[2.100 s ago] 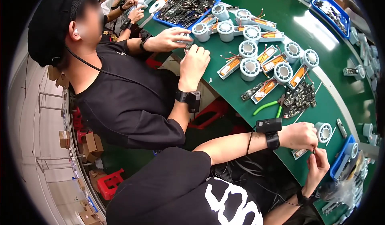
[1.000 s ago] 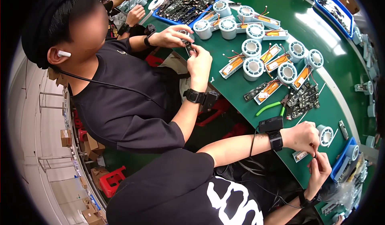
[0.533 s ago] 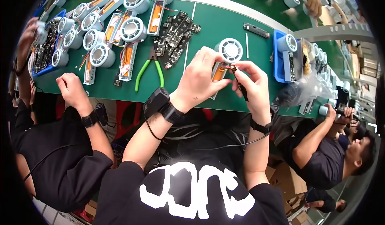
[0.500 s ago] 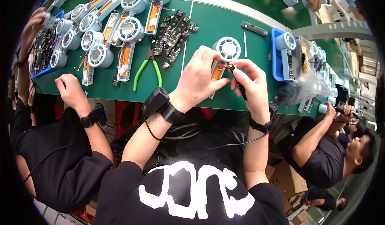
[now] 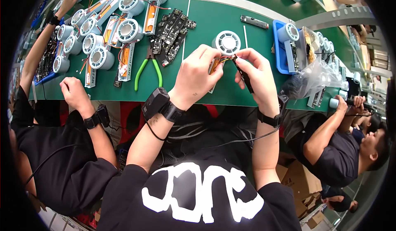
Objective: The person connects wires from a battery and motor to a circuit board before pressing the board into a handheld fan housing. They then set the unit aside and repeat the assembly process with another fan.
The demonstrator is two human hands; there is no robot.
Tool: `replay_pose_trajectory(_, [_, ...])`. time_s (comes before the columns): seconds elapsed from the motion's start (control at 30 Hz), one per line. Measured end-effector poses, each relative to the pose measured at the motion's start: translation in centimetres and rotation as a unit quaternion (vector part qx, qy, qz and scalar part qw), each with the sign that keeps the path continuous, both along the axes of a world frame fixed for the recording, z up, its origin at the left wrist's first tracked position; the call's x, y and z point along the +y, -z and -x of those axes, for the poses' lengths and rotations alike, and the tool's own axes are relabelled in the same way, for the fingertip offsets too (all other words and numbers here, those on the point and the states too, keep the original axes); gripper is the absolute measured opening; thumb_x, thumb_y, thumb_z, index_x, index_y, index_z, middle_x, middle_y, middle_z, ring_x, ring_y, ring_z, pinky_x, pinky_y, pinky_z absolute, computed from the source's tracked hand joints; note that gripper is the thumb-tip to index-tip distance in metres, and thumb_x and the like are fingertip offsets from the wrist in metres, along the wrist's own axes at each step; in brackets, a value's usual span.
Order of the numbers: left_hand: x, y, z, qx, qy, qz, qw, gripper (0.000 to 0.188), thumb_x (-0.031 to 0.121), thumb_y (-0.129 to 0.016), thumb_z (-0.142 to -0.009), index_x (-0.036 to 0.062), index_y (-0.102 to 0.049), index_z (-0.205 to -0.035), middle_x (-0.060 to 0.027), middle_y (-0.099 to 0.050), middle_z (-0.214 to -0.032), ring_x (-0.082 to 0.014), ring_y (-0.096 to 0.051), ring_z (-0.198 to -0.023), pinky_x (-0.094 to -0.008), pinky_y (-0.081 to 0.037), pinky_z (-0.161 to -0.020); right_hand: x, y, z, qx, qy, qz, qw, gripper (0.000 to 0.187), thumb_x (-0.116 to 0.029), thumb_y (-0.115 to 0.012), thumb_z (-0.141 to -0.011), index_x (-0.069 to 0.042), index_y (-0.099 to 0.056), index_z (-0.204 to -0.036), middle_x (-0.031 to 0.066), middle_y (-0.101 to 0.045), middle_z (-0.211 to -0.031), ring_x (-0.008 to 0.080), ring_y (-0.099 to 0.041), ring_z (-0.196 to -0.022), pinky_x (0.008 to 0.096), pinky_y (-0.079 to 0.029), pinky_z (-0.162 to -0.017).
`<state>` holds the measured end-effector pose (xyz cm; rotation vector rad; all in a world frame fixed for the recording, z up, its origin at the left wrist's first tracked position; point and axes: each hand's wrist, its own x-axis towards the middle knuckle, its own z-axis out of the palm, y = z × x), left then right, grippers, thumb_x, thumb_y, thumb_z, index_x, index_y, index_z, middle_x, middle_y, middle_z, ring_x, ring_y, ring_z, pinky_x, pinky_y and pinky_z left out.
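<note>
A pale blue handheld fan with a round grille head lies in front of me, its handle partly hidden by my fingers. My left hand is closed round that handle, thumb and forefinger beside thin coloured wires. Pinched in my right hand is a narrow black circuit board, slanting down towards the bench edge. The wires run to the board's upper end, where my right fingertips cover the join. Left of my hands lie green-handled pliers and a pile of circuit boards.
Several more fans with orange batteries crowd the green bench at left. A blue tray with a fan and a plastic bag stand at right. A dark bar lies farther back. Co-workers sit on both sides.
Both my hands stay at the fan; the board now shows more of its face. The view has shifted slightly. At far left, a co-worker's arm has reached out over the bench.
</note>
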<state>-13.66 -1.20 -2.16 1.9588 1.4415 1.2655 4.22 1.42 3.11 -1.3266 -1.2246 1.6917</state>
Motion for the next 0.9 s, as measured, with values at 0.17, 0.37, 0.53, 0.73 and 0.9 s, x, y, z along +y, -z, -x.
replay_pose_trajectory(0.17, [-0.5, 0.1, 1.0, -0.082, 0.017, 0.006, 0.996, 0.02, 0.007, -0.076, -0.083, 0.0061, -0.069, -0.102, -0.0083, -0.067, -0.091, -0.0257, -0.068, -0.078, -0.0354, -0.057, -0.068, -0.9, 0.7, -0.6, 0.024, 0.016, -0.011, 1.0, 0.014, -0.01, -0.061, -0.099, 0.002, -0.062, -0.107, 0.0045, -0.063, -0.087, 0.0091, -0.06, -0.059, 0.0211, -0.043, -0.046])
replay_pose_trajectory(0.37, [-0.5, 0.0, 1.2, -0.03, 0.05, -0.064, 0.996, 0.014, 0.006, -0.076, -0.083, 0.0057, -0.072, -0.097, -0.0082, -0.07, -0.09, -0.0249, -0.07, -0.078, -0.0339, -0.057, -0.066, -1.3, 1.1, -1.0, 0.033, 0.036, -0.003, 0.999, 0.014, -0.01, -0.06, -0.099, 0.002, -0.062, -0.107, 0.0046, -0.063, -0.089, 0.009, -0.06, -0.06, 0.0209, -0.043, -0.046])
replay_pose_trajectory(0.53, [-0.2, 0.2, 1.1, -0.021, 0.061, -0.056, 0.996, 0.018, 0.002, -0.078, -0.081, 0.0051, -0.073, -0.098, -0.0085, -0.07, -0.094, -0.0241, -0.071, -0.078, -0.0312, -0.058, -0.067, -0.9, 1.6, -1.7, 0.045, 0.032, 0.003, 0.998, 0.015, -0.01, -0.06, -0.099, 0.002, -0.062, -0.107, 0.0047, -0.063, -0.089, 0.0091, -0.06, -0.06, 0.021, -0.043, -0.046])
replay_pose_trajectory(0.73, [0.2, 0.6, 0.1, 0.042, 0.082, -0.123, 0.988, 0.021, 0.002, -0.073, -0.081, 0.0063, -0.072, -0.101, -0.0075, -0.069, -0.1, -0.022, -0.071, -0.082, -0.0312, -0.059, -0.065, -0.8, 1.6, -2.5, 0.052, 0.043, 0.02, 0.998, 0.016, -0.011, -0.06, -0.1, 0.003, -0.062, -0.108, 0.0045, -0.063, -0.088, 0.0093, -0.061, -0.059, 0.0211, -0.044, -0.046])
replay_pose_trajectory(0.9, [0.3, 0.3, 0.3, 0.08, 0.093, -0.147, 0.982, 0.032, -0.006, -0.072, -0.076, 0.0063, -0.073, -0.106, -0.0101, -0.068, -0.104, -0.0223, -0.072, -0.079, -0.0291, -0.06, -0.063, -0.6, 1.9, -2.4, 0.063, 0.043, 0.03, 0.997, 0.016, -0.011, -0.059, -0.1, 0.003, -0.062, -0.107, 0.0044, -0.063, -0.086, 0.0093, -0.062, -0.058, 0.0213, -0.045, -0.045])
